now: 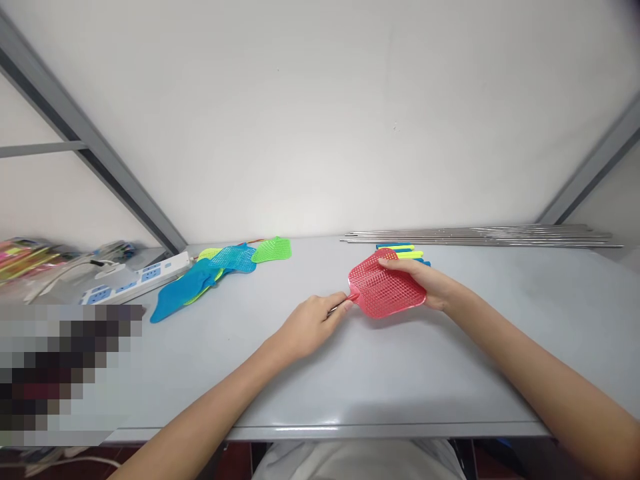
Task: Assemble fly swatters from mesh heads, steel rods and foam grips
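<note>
A red fly swatter head (385,290) with a mesh face is held between my two hands above the grey table. My left hand (317,320) is closed around its narrow neck, where a bit of metal rod shows. My right hand (425,280) grips the broad far end, thumb on top of the mesh and the other fingers hidden beneath. Behind the red mesh lie several blue and yellow handle tubes (410,255), partly covered by it.
Several thin metal rods (480,237) lie along the wall at the back right. Blue swatter heads (185,290) and a green swatter head (273,250) lie at the back left, beside a white power strip (135,283). The table's front edge (350,430) runs close to my body.
</note>
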`<state>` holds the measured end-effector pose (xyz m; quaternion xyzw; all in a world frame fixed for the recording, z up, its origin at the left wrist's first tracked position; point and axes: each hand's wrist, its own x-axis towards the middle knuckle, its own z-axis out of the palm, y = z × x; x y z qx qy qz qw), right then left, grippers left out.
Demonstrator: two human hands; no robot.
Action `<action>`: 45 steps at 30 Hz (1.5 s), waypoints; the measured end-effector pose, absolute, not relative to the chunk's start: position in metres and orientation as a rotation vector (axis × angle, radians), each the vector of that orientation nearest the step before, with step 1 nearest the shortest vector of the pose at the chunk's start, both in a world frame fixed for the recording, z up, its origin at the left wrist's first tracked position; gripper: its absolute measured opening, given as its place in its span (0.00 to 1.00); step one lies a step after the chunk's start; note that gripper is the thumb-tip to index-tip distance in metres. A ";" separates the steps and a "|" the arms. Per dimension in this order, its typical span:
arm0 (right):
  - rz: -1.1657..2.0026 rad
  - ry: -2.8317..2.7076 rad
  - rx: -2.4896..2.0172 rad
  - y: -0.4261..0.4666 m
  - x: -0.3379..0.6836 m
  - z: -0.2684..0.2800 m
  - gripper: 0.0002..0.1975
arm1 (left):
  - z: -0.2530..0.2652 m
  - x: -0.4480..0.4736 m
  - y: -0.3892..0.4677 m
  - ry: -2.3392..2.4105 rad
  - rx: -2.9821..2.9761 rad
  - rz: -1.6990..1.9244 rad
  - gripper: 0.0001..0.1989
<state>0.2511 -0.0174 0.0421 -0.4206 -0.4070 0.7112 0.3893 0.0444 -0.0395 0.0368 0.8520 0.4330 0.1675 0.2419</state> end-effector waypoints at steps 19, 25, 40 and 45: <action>1.490 -1.122 -1.037 -0.007 0.257 0.037 0.14 | 0.037 0.042 -0.034 0.940 1.401 0.431 0.18; 1.464 -1.196 -1.096 -0.007 0.257 0.035 0.15 | 0.041 0.041 -0.035 0.920 1.432 0.333 0.18; 1.553 -1.197 -1.194 -0.009 0.249 0.022 0.16 | 0.027 0.042 -0.035 1.160 2.140 0.532 0.15; 1.548 -1.155 -1.252 -0.009 0.247 0.017 0.16 | 0.024 0.041 -0.034 1.188 2.202 0.516 0.15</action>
